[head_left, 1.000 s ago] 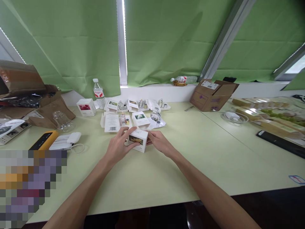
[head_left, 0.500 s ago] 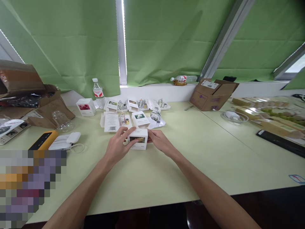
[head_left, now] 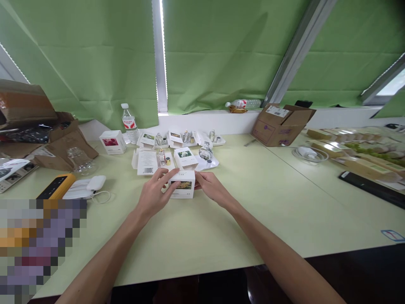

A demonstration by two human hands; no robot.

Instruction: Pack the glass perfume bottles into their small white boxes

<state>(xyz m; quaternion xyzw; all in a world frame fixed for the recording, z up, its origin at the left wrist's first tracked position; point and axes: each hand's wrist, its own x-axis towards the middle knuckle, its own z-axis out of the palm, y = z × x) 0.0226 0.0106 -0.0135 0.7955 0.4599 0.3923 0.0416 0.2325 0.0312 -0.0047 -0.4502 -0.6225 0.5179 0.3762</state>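
We see the small white carton with the yellow-flower picture (head_left: pixel 186 194) near the middle of the bench (head_left: pixel 177 245), between our two hands. Our left hand (head_left: pixel 153 194) holds it, with the thumb across the printed front and the fingers near the top edge. Our right hand (head_left: pixel 211 185) has its fingers drawn together at the carton's right side; what they pinch, if anything, is hidden, so we cannot tell. Nor can we tell whether the carton's base touches the bench. In our judgement, the step in hand is two-handed work at this side of the carton, and the next move calls for a firm but light left hold, because thin card may bend. The bench is pale green and smooth. Just behind the carton stand the white-flower carton (head_left: pixel 185 158) and the barcode carton (head_left: pixel 147 161); the red-flower carton (head_left: pixel 113 142) is farther left, beside an upright water bottle (head_left: pixel 129 123). At the back, green blinds (head_left: pixel 221 50) cover the windows, and a brown cardboard box (head_left: pixel 268 128) sits tilted.
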